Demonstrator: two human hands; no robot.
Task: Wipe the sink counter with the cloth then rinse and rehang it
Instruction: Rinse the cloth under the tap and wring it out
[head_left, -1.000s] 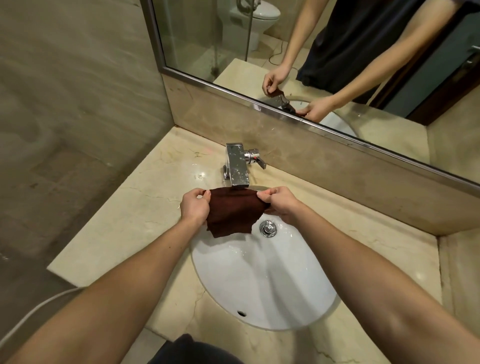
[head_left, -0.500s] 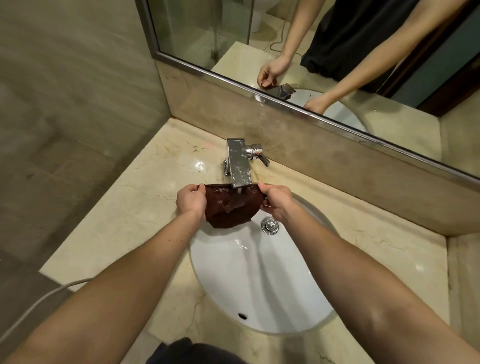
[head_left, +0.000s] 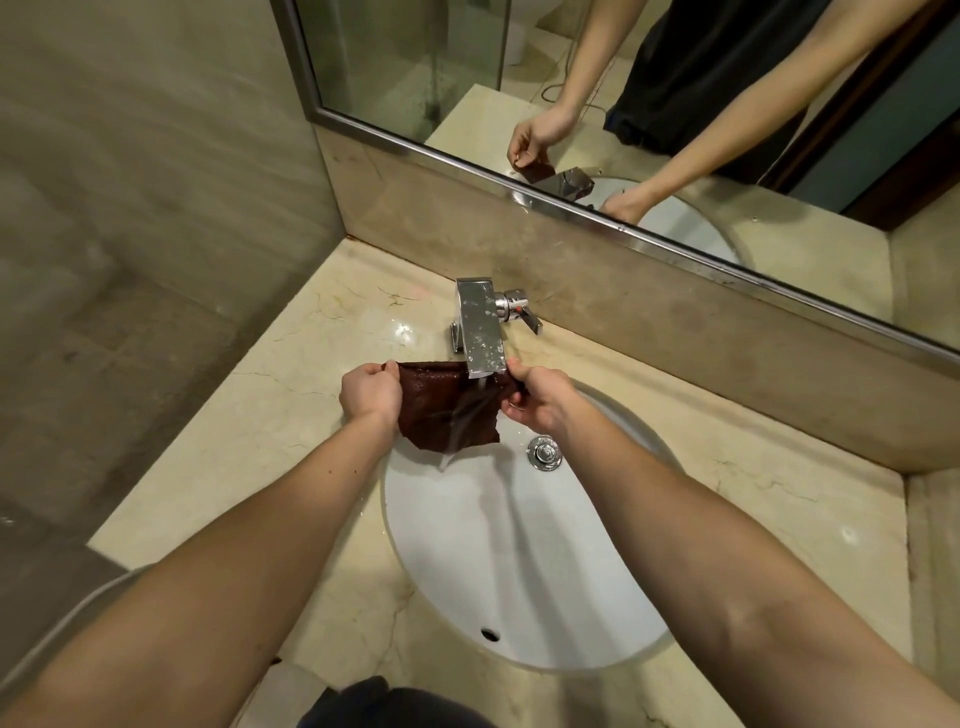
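Right now both hands are closed on the top edge of a dark brown cloth (head_left: 447, 410), stretching it flat between them under the spout of a chrome faucet (head_left: 482, 328). The left hand (head_left: 371, 391) is curled into a loose fist, with the cloth's left corner pinched at the thumb side. The right hand (head_left: 540, 397) pinches the right corner between thumb and bent fingers, close beside the spout. A thin stream of water runs from the spout onto the cloth and drips off its lower edge into the white sink (head_left: 519, 545). The cloth hangs over the back part of the basin, its ragged lower edge just left of the metal drain plug (head_left: 544, 453). The beige marble tabletop (head_left: 291, 405) surrounds the sink, and the mirror (head_left: 571, 93) above the backsplash reflects both arms.
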